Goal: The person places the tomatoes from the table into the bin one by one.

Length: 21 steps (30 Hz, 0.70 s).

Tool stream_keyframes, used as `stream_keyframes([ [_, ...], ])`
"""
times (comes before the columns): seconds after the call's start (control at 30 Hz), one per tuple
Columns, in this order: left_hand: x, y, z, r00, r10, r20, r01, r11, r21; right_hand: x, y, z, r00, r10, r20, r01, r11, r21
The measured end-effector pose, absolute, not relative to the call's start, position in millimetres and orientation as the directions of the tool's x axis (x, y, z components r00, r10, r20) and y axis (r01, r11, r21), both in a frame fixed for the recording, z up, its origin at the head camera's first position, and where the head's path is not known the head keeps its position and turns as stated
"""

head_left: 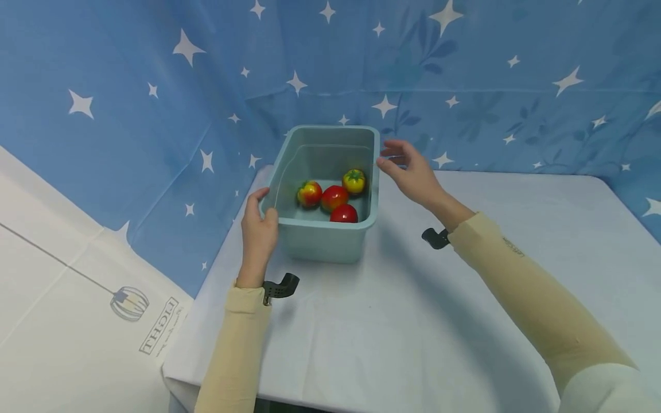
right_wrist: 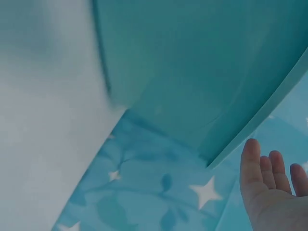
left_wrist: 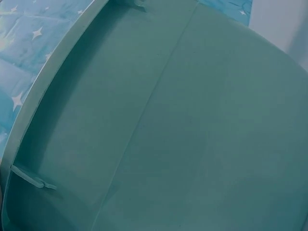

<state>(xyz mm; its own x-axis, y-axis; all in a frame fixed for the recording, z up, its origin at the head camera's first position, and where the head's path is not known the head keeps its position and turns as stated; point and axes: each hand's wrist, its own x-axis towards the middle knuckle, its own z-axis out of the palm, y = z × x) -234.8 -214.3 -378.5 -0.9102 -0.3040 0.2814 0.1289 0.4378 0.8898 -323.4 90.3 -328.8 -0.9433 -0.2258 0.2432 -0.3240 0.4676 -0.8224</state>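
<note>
A blue-green plastic bin [head_left: 330, 241] is at the far left part of the table. Inside lie several glossy round tomato-like fruits: a yellow one with green streaks [head_left: 353, 181], a red-and-yellow one [head_left: 310, 194], a reddish one [head_left: 334, 198] and a plain red one [head_left: 343, 214]. My left hand [head_left: 258, 232] grips the bin's rim at the near left corner. Beside the right rim, my right hand [head_left: 410, 175] has its fingers loosely extended; in the right wrist view the thumb [right_wrist: 250, 159] looks just apart from the rim. Whether the bin's base touches the table is unclear.
A white cloth covers the table [head_left: 516, 258]. Behind and to the left hangs a blue curtain [head_left: 341, 57] with white stars, close to the bin's far side. A cream fabric panel [head_left: 62, 275] with a printed lamp stands at the left.
</note>
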Motion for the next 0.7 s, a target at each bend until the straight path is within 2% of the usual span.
stream_keyframes([
  [0.47, -234, -215, -376, -0.927, -0.25, 0.28, 0.134, 0.476, 0.869, -314, 156, -348, -0.953, -0.117, 0.281, -0.301, 0.508, -0.807],
  [0.7, -235, -223, -369, -0.93, -0.202, 0.307, 0.13, 0.6, 0.79, -310, 175, -347, -0.959, -0.074, 0.273, -0.265, 0.571, -0.777],
])
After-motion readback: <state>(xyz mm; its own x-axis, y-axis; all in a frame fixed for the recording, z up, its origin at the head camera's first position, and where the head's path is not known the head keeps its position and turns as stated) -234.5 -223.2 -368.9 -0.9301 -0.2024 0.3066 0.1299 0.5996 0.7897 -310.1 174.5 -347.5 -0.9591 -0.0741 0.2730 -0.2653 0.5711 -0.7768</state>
